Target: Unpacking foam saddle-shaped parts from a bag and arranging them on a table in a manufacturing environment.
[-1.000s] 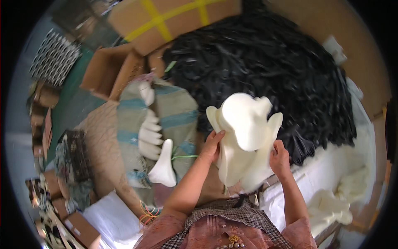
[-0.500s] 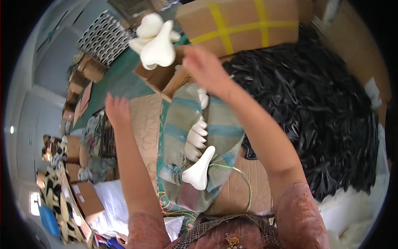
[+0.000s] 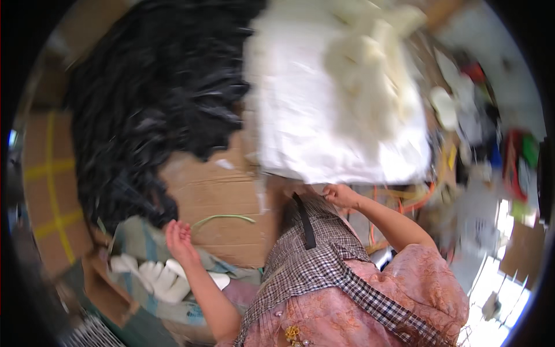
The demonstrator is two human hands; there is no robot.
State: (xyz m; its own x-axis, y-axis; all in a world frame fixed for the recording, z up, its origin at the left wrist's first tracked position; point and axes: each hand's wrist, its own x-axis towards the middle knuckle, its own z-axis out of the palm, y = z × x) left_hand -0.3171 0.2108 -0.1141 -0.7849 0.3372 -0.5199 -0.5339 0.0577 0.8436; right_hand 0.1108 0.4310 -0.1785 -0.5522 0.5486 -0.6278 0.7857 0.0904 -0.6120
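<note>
My left hand is raised with its fingers stretched out, and nothing shows in it. It hangs above the edge of an open woven sack, greenish with blue bands. Inside the sack lie several smooth white moulded pieces with rounded ends. My right hand is beside the near edge of a surface covered in white sheeting. Its fingers are curled in, with no object visible in them; whether they touch the edge I cannot tell.
A large heap of glossy black pieces lies at the far left, next to a taped carton. An open carton stands beside the sack. Cream-coloured blurred pieces lie on the white sheeting. Flat cardboard and a green strap are in the middle.
The view has swung right, bringing the white-covered surface in. White pieces seen in the air over the open carton are no longer visible. Both hands have come away from there.
</note>
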